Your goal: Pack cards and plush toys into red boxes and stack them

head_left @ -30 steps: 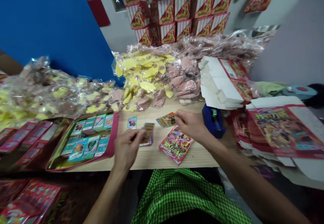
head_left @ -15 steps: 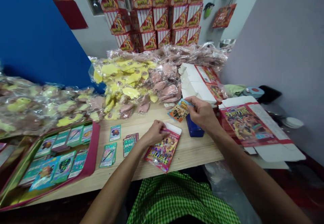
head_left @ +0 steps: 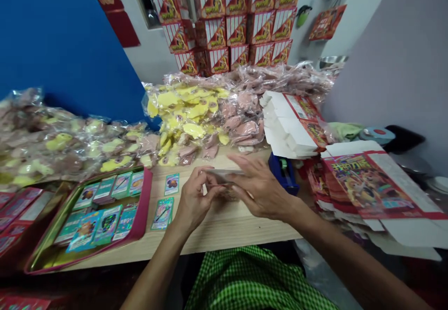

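My left hand [head_left: 194, 198] and my right hand [head_left: 261, 191] meet above the wooden table [head_left: 224, 226], both holding a flat card packet [head_left: 220, 174] seen edge-on between them. The left fingers pinch its near end. The right hand's fingers lie stretched along it and cover most of it. Two loose teal cards [head_left: 164, 202] lie on the table just left of my left hand. A pink tray [head_left: 143, 207] with several teal cards stands further left.
A blue tape dispenser [head_left: 284, 173] stands right of my hands. Flattened red-and-white cartons [head_left: 367, 186] are stacked at the right. Bags of yellow and pink toys [head_left: 196, 114] line the back, with stacked red boxes [head_left: 238, 20] behind. Green checked cloth [head_left: 245, 277] covers my lap.
Both hands have come together over the table and lifted the packet, which lay flat before. The picture card held up in my right hand is no longer visible. The view swung slightly.
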`<act>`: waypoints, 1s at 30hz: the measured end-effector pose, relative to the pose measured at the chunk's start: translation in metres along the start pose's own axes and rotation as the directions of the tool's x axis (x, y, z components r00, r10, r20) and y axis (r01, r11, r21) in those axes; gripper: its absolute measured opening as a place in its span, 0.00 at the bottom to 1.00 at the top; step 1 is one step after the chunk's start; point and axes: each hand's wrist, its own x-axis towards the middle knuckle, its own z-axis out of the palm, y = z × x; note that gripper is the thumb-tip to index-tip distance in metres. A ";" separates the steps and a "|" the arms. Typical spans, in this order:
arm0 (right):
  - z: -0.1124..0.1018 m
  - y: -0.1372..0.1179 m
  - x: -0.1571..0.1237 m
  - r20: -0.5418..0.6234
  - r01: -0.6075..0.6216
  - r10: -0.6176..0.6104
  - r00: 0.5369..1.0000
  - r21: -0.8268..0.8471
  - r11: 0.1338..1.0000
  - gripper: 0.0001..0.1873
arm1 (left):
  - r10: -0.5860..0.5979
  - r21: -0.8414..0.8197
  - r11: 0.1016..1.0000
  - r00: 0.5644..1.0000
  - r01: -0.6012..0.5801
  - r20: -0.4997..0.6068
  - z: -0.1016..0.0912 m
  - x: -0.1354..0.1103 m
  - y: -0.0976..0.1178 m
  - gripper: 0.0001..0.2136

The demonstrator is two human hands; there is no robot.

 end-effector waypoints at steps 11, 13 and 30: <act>0.046 0.022 -0.020 -0.175 -0.082 0.089 0.981 0.044 0.996 0.12 | -0.078 -0.155 0.988 0.917 0.018 -0.391 0.036 -0.027 -0.037 0.11; 0.043 0.025 -0.014 -0.109 -0.079 0.082 0.991 0.034 0.996 0.10 | -0.012 -0.080 0.997 0.920 -0.021 -0.392 0.036 -0.030 -0.035 0.09; 0.017 0.010 -0.015 0.011 -0.086 0.085 0.996 0.131 0.988 0.07 | -0.191 -0.398 0.912 0.962 0.101 -0.195 0.019 -0.029 -0.027 0.14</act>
